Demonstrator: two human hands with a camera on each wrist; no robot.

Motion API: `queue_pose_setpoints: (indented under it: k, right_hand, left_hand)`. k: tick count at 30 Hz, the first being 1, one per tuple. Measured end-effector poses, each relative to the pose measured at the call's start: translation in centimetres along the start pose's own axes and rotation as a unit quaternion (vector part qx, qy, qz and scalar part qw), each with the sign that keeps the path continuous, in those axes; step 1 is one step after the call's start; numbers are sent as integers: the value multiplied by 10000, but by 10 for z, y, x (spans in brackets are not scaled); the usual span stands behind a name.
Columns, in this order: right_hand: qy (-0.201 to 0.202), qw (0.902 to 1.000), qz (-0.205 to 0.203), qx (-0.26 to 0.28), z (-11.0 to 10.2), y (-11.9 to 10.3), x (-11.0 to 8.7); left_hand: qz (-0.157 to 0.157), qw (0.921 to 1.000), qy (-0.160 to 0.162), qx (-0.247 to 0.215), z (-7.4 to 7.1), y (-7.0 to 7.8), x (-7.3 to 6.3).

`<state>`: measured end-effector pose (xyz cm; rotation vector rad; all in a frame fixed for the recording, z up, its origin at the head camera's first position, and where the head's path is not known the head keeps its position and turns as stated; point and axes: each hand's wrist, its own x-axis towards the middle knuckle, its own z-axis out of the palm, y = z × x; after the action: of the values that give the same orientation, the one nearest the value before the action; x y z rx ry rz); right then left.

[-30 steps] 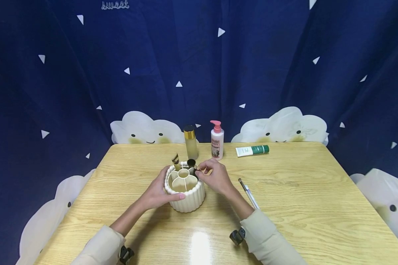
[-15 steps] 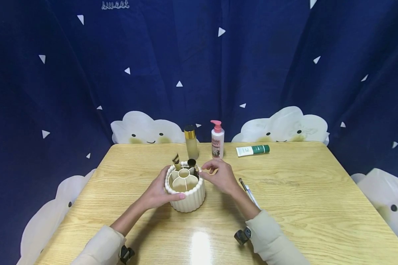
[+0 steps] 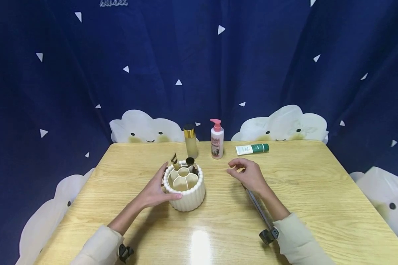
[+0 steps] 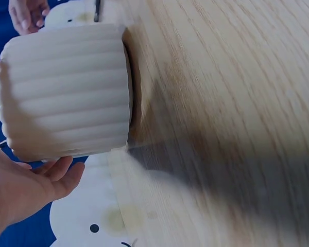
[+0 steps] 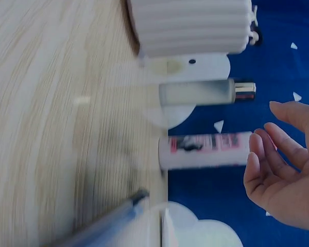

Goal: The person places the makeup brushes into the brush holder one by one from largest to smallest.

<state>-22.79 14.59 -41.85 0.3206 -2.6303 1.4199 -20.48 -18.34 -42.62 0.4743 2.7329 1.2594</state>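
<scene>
— Nearest first?
— Slim brush handle (image 3: 259, 209), part hidden, just nearer than the right hand (image 3: 249, 175). Further left, a white ribbed holder (image 3: 189, 200), about upright on the table (image 3: 318, 191).
— Held?
— Yes, by the left hand (image 3: 155, 191), with thumb across the front and fingers round the left side.
— And on the right?
— Loosely curled, thumb and fingertips parted, holding nothing.
— How to handle the holder?
— Probably light, stiff plastic, hardly fragile, ridged enough against slipping. Best gripped round mid-wall and kept level, given the black-topped item (image 3: 190, 161) and patterned tube (image 3: 174, 162) inside.
— Beyond?
— Gold-collared bottle (image 3: 191, 147), pink-pump bottle (image 3: 217, 142), green-capped tube (image 3: 252, 149); lastly, blue curtain (image 3: 268, 66).
</scene>
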Motion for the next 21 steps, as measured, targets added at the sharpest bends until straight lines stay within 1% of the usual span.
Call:
queue_pose_setpoints:
  k: [6, 10, 12, 16, 18, 21]
  right_hand:
    - [13, 9998, 40, -169, -17, 19, 0]
    - [-90, 9989, 91, -451, -26, 34, 0]
    - [-226, 9976, 208, -628, -29, 40, -1]
    - [-635, 9927, 572, -848, -32, 49, -4]
    - [-812, 9899, 747, -894, -33, 53, -6]
    - [-1011, 9861, 886, -975, -34, 59, -10]
  left_hand:
    - [-87, 9999, 34, 95, -3, -1, -2]
    - [-138, 9997, 41, 188, -3, -1, -3]
    - [-154, 9998, 29, 133, -3, -1, -3]
    - [-192, 9996, 50, 208, -3, -2, -3]
    - [-218, 9993, 65, 313, -3, -2, -3]
    - [-239, 9987, 105, 446, -2, -1, -3]
